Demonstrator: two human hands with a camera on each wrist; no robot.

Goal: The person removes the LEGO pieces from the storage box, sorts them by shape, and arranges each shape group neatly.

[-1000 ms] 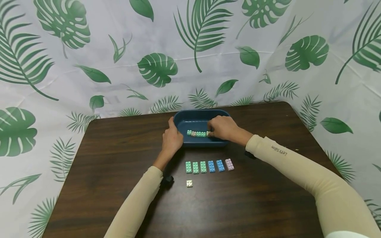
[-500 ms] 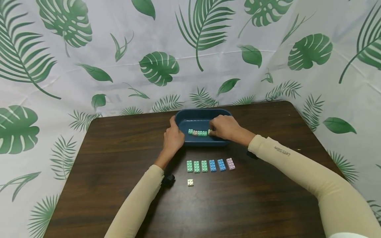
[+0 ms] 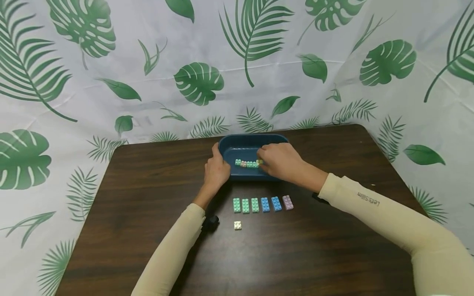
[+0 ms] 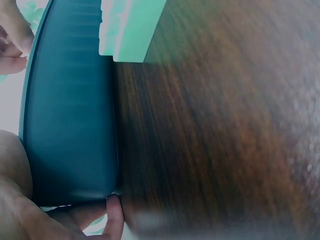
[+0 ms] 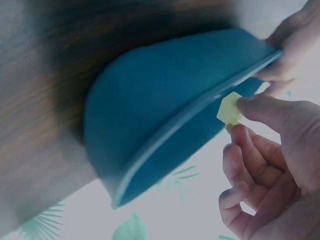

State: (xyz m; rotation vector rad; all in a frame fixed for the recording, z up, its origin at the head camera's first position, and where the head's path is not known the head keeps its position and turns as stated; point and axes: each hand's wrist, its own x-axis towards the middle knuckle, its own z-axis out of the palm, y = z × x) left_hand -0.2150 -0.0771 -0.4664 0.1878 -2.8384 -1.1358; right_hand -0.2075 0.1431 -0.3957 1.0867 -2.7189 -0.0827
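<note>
In the head view, my left hand [image 3: 216, 169] grips the left end of a dark blue tray [image 3: 252, 178]. The left wrist view shows the fingers wrapped around the end of this tray [image 4: 75, 125]. Over the inside of the tray, my right hand [image 3: 281, 161] pinches a small pale yellow toy brick [image 3: 259, 162] between thumb and fingers. The right wrist view shows this yellow brick [image 5: 229, 108] held just above the rim. Inside the tray lies a row of small bricks: a green brick [image 3: 238, 162], a pink brick [image 3: 243, 163] and more green bricks [image 3: 252, 164].
On the dark wooden table [image 3: 148, 197], in front of the tray, stand three green bricks [image 3: 245, 206], two blue bricks [image 3: 265, 204] and a pink brick [image 3: 287, 202] in a line. Nearer lies a square yellow brick [image 3: 238, 225]. A leaf-patterned curtain [image 3: 155, 98] hangs behind the table.
My right wrist and forearm have shifted right, and the pinched yellow brick now appears closer to the row's right end. The left hand keeps its hold on the tray.
</note>
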